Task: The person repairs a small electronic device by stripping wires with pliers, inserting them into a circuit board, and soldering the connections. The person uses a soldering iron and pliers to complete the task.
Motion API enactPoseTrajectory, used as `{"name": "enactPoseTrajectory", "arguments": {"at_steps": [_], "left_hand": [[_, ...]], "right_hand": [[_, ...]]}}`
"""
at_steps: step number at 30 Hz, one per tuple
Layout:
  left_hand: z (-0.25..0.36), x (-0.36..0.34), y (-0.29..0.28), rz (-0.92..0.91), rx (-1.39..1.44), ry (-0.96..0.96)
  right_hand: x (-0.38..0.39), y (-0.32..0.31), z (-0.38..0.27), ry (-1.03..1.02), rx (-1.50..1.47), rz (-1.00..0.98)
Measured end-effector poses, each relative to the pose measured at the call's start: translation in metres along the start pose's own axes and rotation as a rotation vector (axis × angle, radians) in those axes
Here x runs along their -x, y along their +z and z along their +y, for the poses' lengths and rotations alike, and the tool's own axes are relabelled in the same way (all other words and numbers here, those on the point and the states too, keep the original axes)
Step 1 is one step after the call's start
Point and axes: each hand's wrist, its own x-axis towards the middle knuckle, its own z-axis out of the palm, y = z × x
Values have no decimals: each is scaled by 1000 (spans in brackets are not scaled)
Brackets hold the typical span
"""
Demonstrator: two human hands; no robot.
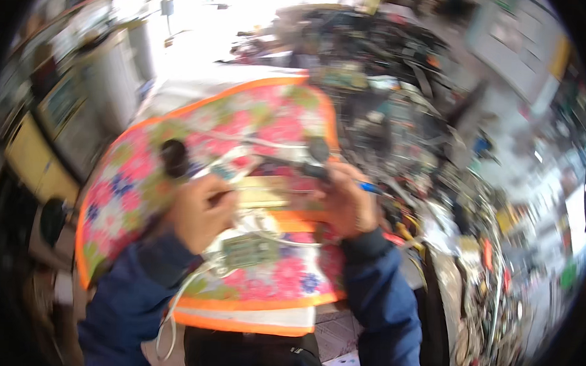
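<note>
Over flowered cloth, right hand grips dark tool pointing left; left hand blurred, hold unclear.

The flat, flowered fabric mat is pink, green and blue on white, edged in orange. The thin cord is plain white, the rectangular circuit board grey-green. Through the blur, the slender tool looks black with a blue end.

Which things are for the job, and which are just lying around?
Seemingly in use:
dark tool in the right hand
green circuit board near the left hand
flowery cloth underneath

Probably just lying about:
jumbled heap at right
yellow panel at left
</note>
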Motion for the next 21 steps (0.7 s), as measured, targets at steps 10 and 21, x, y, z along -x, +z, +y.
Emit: {"name": "enactPoseTrajectory", "arguments": {"at_steps": [10,21], "left_hand": [[-37,-29,-7,-14,349,56],[-102,-81,-45,-55,354,67]], "right_hand": [[114,-4,-158,-297,528,278],[530,-72,-364,-790,1160,1347]]}}
